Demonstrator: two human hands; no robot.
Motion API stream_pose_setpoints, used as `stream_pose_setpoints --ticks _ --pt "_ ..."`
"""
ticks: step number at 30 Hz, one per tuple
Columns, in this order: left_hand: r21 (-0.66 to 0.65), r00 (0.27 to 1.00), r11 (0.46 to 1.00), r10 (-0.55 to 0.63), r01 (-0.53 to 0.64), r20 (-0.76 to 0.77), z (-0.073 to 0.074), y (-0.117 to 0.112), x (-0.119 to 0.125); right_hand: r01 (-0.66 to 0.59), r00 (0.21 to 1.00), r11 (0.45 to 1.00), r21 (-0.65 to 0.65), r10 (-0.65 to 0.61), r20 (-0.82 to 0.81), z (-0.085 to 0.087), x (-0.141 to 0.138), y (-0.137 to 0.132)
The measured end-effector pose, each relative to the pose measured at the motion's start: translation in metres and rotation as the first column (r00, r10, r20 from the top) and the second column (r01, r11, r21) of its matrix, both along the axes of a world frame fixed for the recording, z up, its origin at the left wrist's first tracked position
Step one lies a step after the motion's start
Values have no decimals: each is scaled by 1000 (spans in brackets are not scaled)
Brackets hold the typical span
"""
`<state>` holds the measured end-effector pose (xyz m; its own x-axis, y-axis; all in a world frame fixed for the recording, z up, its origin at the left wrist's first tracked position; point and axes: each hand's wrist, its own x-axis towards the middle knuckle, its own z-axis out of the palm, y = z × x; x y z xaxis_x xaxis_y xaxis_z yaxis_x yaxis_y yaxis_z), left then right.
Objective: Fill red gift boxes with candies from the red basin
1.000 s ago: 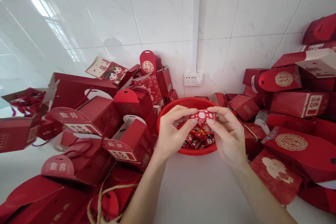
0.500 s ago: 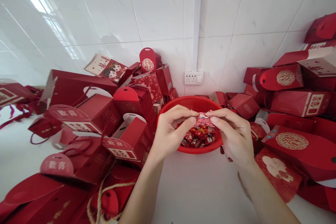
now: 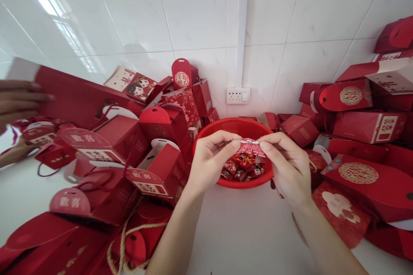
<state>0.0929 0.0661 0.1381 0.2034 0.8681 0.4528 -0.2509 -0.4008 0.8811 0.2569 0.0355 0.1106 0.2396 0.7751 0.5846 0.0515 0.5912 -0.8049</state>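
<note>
My left hand [image 3: 209, 161] and my right hand [image 3: 287, 165] both pinch one small red-and-white candy packet [image 3: 250, 142] by its two ends, tilted edge-on above a red plastic basket [image 3: 232, 128]. The basket sits on the white counter and holds several small red wrapped candies [image 3: 243, 167]. My fingers are closed on the packet; my palms hang over the basket's near rim.
Piles of red gift boxes [image 3: 158, 167] lie at the left and more red boxes [image 3: 361, 126] at the right. A wall socket [image 3: 237, 95] is behind the basket. Another person's hand [image 3: 19, 103] holds a red box at the far left. Bare white counter [image 3: 238, 232] lies between my forearms.
The packet has turned from face-up to edge-on between my fingers. Another person's hand has come in at the far left and lifted a red box there.
</note>
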Motion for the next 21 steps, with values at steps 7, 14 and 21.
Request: stream_pose_setpoints --ticks 7,14,21 --pt "106 999 994 25 -27 22 1 -2 2 45 999 999 -5 -45 -8 1 -4 -2" --pt "161 999 986 33 -38 30 -3 1 2 14 996 1000 -8 -15 -83 -6 -6 2" --pt "215 999 977 -16 6 43 1 -5 0 18 998 997 68 -13 -69 1 -4 -1"
